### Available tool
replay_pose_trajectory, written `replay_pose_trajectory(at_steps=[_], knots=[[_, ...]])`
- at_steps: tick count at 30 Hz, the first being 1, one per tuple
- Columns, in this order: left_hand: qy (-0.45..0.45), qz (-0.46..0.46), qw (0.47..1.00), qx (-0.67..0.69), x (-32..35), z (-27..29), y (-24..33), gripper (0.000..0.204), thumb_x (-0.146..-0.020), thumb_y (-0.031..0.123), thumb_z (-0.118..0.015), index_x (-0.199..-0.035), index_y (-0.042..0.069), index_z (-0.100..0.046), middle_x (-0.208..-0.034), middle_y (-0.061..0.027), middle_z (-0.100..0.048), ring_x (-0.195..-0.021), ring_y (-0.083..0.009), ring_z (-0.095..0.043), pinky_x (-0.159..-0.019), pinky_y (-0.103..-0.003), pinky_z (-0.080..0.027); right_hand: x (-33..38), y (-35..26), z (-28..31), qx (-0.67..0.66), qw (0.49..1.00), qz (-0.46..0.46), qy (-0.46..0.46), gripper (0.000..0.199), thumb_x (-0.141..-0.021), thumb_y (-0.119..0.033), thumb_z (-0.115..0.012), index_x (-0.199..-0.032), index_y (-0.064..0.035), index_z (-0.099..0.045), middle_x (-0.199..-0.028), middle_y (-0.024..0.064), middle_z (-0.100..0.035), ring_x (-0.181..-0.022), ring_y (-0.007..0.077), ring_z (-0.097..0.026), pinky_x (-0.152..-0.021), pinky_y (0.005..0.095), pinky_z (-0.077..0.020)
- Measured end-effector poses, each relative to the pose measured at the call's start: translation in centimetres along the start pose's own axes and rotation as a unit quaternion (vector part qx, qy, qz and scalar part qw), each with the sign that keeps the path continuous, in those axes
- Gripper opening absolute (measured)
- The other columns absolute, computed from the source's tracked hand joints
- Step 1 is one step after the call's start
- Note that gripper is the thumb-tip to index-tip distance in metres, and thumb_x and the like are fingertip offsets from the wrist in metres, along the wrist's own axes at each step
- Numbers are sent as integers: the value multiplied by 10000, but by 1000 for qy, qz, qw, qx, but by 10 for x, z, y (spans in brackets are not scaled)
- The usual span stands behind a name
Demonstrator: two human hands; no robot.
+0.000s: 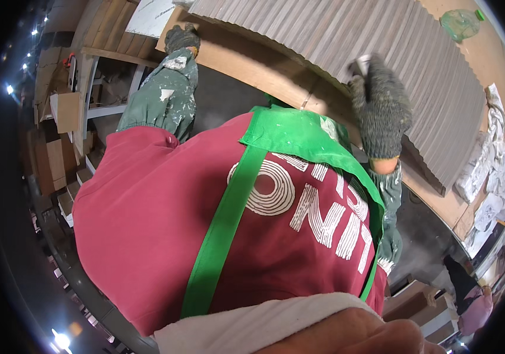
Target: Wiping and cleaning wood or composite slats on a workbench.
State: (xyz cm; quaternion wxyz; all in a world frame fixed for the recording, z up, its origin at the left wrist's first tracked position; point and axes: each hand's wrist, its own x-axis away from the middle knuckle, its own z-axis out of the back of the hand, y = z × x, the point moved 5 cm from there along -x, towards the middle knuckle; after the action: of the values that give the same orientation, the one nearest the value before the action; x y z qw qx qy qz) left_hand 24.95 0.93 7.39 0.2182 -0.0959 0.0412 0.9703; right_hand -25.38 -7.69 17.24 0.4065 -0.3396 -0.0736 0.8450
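Note:
My left hand (183, 39), in a dark knitted glove, rests at the left corner of a light wooden worktop (234, 59), fingers slightly apart with nothing seen in them. Over the near edge of a large grey-brown ribbed panel (335, 35) is my right hand (382, 109), gloved alike and blurred at the fingers. A small whitish piece (363, 62) shows between its thumb and fingers; its kind is too smeared to make out. The panel lies ribbed side up on the worktop, jutting toward me at its right end.
A clear greenish plastic bottle (460, 25) lies beyond the panel at the far right. Crumpled white wrapping (479, 168) is heaped along the worktop's right side. Wooden frames and cardboard boxes (65, 112) stand at the left. Another person (473, 301) is at the lower right.

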Motion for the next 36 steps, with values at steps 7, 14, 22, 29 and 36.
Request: replay_pose_trajectory(at_steps=[7, 14, 22, 29, 36], knots=[[-1, -25, 1000, 12, 2, -10, 14, 592, -912, 506, -398, -1291, 58, -484, -1319, -178, -476, -1236, -346, -436, -1014, -472, -354, -19, 63, 61, -125, 984, -127, -9, 375, -873, -198, -624, -1217, -56, -585, -1118, 142, -640, -980, 254, -638, -841, 357, -506], [13, -16, 1000, 14, 10, -7, 7, 606, -908, 519, -401, -1304, 67, -479, -1335, -183, -465, -1242, -351, -430, -1018, -470, -350, -102, 127, 25, 28, 985, 60, -159, 463, -854, -158, -625, -1287, -39, -513, -1228, 149, -592, -1121, 269, -577, -940, 352, -450], [11, -16, 1000, 24, 13, 0, 12, 609, -903, 526, -413, -1313, 81, -482, -1343, -174, -466, -1248, -344, -424, -1021, -474, -343, -212, 137, -76, 8, 985, 77, -153, 418, -869, -354, -569, -1179, -74, -560, -1105, 170, -627, -1032, 342, -592, -874, 410, -460], [23, -12, 999, 23, 13, -11, 0, 609, -906, 526, -415, -1323, 87, -479, -1358, -158, -465, -1270, -328, -407, -1037, -478, -323, -122, -12, -67, -106, 885, 280, -356, 450, -840, -278, -642, -1260, -146, -545, -1142, 106, -618, -1085, 289, -581, -944, 408, -459], [46, -19, 998, 35, 16, -5, 3, 611, -896, 539, -432, -1312, 95, -491, -1361, -160, -461, -1265, -327, -414, -1035, -473, -326, -171, -11, -88, -65, 890, 396, -216, 579, -698, -40, -654, -1250, -183, -549, -1197, 99, -588, -1166, 306, -524, -983, 416, -432]])
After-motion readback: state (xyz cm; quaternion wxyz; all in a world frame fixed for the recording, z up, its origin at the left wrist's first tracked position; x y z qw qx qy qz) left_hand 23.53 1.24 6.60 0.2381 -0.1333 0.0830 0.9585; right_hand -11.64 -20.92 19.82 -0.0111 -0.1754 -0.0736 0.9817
